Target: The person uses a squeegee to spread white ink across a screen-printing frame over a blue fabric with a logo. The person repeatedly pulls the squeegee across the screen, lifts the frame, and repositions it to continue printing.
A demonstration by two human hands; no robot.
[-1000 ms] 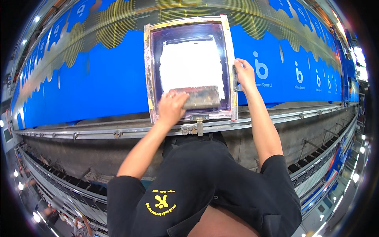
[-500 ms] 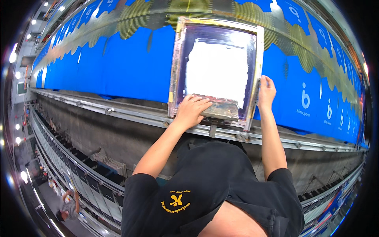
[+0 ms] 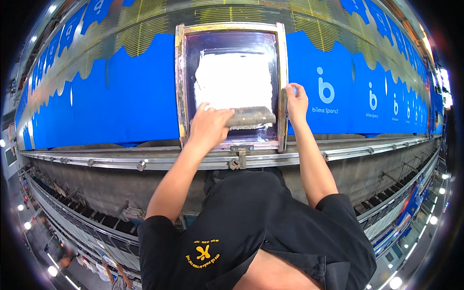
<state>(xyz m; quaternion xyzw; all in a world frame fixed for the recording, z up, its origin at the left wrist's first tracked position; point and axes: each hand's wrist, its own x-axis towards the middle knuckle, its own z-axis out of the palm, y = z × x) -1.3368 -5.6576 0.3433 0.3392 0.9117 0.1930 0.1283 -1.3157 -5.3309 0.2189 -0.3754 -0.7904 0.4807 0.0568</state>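
A rectangular screen-printing frame (image 3: 283, 63) lies over blue fabric, white ink (image 3: 232, 79) spread across its dark mesh. My left hand (image 3: 209, 125) is closed on the left end of a wide squeegee (image 3: 251, 116), which rests across the near part of the mesh. A thin band of white ink shows on the squeegee's near side. At the frame's right bar, my right hand (image 3: 297, 104) has its fingers curled against the edge; part of that grip is hidden.
Blue fabric pieces (image 3: 140, 92) line the long table, those on the right bearing white prints (image 3: 325, 92). A metal rail (image 3: 111, 159) with several stops runs along the near edge. Another row of blue pieces (image 3: 99, 14) lies beyond. A person's arm (image 3: 123, 275) appears at lower left.
The frame has shifted left along the table, uncovering a white-printed blue piece on its right. It now sits squarely by the rail. The squeegee has moved slightly away from the frame's near bar.
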